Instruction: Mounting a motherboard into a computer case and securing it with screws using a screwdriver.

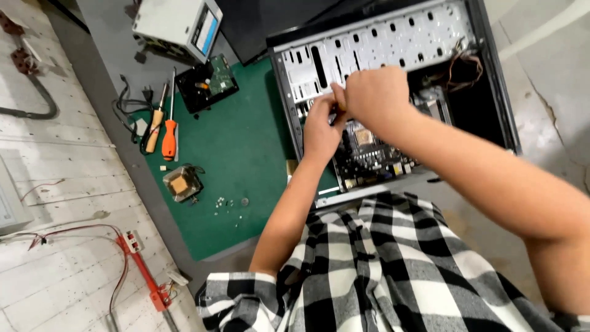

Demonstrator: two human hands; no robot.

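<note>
Head view. Open computer case (393, 67), lying on its side, spans the far end of a green mat (227, 166); motherboard (369, 150) sits inside, perforated metal panel above it, bundle of wires (464, 64) at the case's far corner.

Left hand (321, 129): over the motherboard's near edge, fingers curled and drawn together, tips meeting the right hand; any held item too small to tell.

Right hand (376, 95): just above the left, fingers closed in a pinch at the same spot.

On the mat, well apart from the hands: orange-handled screwdriver (169, 138) beside a wooden-handled screwdriver (155, 126), cooler block (182, 183), loose screws (227, 201), circuit board (212, 80). Power supply box (178, 24) beyond the mat. Checked shirt (381, 270) at bottom.
</note>
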